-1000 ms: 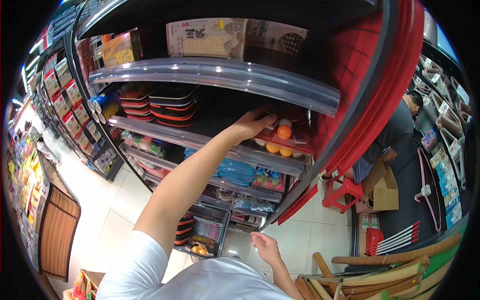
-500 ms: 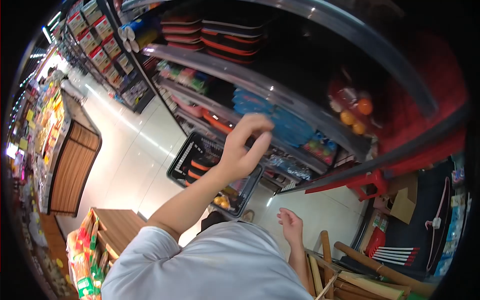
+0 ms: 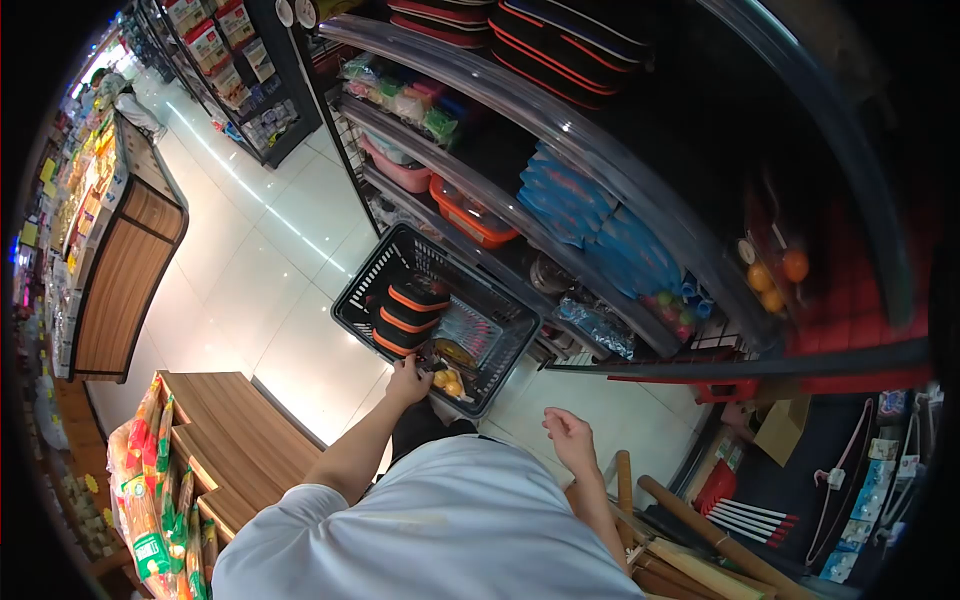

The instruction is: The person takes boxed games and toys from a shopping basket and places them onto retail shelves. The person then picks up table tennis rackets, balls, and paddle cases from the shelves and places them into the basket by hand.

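Note:
On the floor beside the shelf stands a black shopping basket [image 3: 345, 318]. Inside it lie black cases with orange trim [image 3: 407, 315], a pack of red-ended items [image 3: 470, 325] and a pack with yellow-orange balls [image 3: 448, 384]. My left hand [image 3: 407, 384] is at the basket's near rim, just below the cases, with its fingers curled over the edge; the fingertips are partly hidden. My right hand [image 3: 571, 440] hangs off to the right, fingers loosely curled in and nothing seen in them.
A tiered shelf [image 3: 440, 165] rises ahead with blue packs [image 3: 590, 215], an orange tub [image 3: 470, 215] and more cases [image 3: 570, 50]. Wooden display steps [image 3: 235, 420] stand at left, bamboo poles [image 3: 690, 515] at lower right. A person [image 3: 125, 100] is far off by a counter.
My left hand has come down from in front of the shelf's blue packs to the basket rim. My right hand has hardly moved. The view has shifted, showing more of the basket.

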The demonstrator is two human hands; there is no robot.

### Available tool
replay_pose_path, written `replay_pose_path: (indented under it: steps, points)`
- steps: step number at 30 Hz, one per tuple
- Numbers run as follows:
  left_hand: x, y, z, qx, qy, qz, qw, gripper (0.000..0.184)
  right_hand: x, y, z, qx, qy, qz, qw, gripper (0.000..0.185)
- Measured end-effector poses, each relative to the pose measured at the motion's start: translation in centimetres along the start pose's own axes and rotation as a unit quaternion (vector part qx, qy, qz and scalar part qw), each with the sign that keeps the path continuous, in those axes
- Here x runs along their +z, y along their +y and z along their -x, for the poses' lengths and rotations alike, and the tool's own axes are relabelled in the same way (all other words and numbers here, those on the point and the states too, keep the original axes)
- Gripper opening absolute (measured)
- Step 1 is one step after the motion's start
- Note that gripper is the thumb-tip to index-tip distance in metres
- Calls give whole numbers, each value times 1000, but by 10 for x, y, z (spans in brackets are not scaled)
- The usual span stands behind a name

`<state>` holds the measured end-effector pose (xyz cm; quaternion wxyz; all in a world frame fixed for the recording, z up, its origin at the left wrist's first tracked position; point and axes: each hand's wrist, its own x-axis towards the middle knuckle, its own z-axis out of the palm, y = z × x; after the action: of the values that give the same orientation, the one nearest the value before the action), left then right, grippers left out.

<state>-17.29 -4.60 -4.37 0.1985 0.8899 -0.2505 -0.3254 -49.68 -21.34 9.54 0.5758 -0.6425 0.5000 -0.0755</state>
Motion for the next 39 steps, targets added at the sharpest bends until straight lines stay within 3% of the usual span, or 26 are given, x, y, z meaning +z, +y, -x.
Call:
replay_pose_path:
  steps: [4, 8, 11, 12, 14, 16, 18, 21, 26, 31, 34, 37, 39]
  points:
    - [8, -4, -27, -31, -94, -38, 994, 71, 11, 4, -1, 7, -15, 30, 999, 26]
    - [7, -4, -56, 4, -178, -72, 981, 62, 20, 8, 1, 11, -24, 34, 999, 27]
    - [-5, 17, -56, 37, -130, 3, 991, 63, 21, 9, 4, 16, -28, 33, 999, 27]
    - [28, -12, -84, 27, -128, 45, 990, 61, 21, 8, 4, 14, -27, 36, 999, 27]
    - [20, 17, -77, -137, -169, 161, 963, 48, 20, 10, 5, 8, -17, 44, 999, 27]
    - [21, 31, -68, -189, -189, 290, 919, 40, 22, 22, 2, -5, -15, 41, 999, 27]
    - [30, 36, -64, -172, -160, 363, 901, 36, 22, 29, -1, -13, -17, 49, 999, 28]
    - [33, 33, -66, -118, -171, 327, 922, 40, 19, 17, 4, -13, -17, 63, 998, 29]
    - [-36, 86, -8, -56, -170, 410, 895, 46, 12, 7, 10, -31, -19, 58, 998, 33]
    - [-109, 127, 62, 6, -167, 552, 817, 47, 2, -47, 18, -46, -70, 23, 996, 40]
    - [-144, 153, 105, 57, -169, 610, 772, 43, 5, -65, 16, -80, -133, -99, 983, 51]
    - [-160, 174, 138, 127, -174, 666, 714, 42, 0, -104, 27, -126, -186, -157, 962, 60]
    - [-166, 183, 159, 157, -155, 674, 705, 44, -12, -142, 47, -156, -208, -167, 951, 61]
